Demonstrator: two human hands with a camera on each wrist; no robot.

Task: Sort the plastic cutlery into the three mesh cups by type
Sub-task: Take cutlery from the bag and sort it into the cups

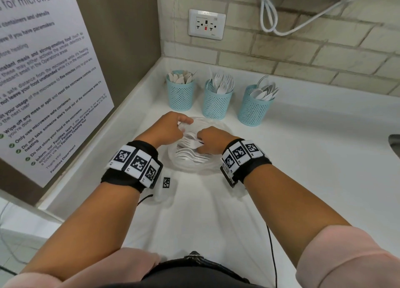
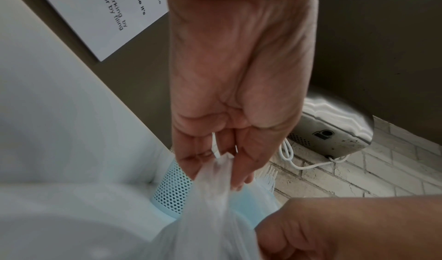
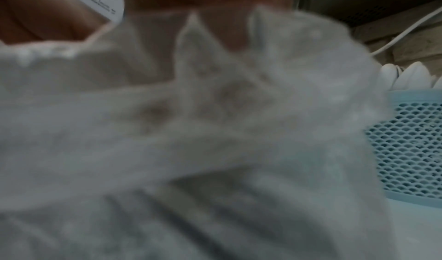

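Observation:
A clear plastic bag [image 1: 195,166] of white cutlery [image 1: 190,157] lies on the white counter. My left hand [image 1: 173,125] pinches the bag's far left edge; the left wrist view shows the left hand [image 2: 227,141] with bag film [image 2: 210,217] bunched between its fingers. My right hand [image 1: 211,140] has its fingers curled into the bag's mouth over the fork heads, apparently gripping the film. Behind stand three blue mesh cups: knives [image 1: 180,93], forks [image 1: 217,101], spoons [image 1: 254,107]. The right wrist view is filled by the blurred bag [image 3: 215,131], with the spoon cup [image 3: 411,150] at right.
A notice board [image 1: 43,71] stands along the counter's left side. A brick wall with a socket [image 1: 206,25] and a white cable [image 1: 281,17] runs behind the cups. A small marker tag [image 1: 166,182] lies near my left wrist. A sink edge [image 1: 395,142] shows at far right.

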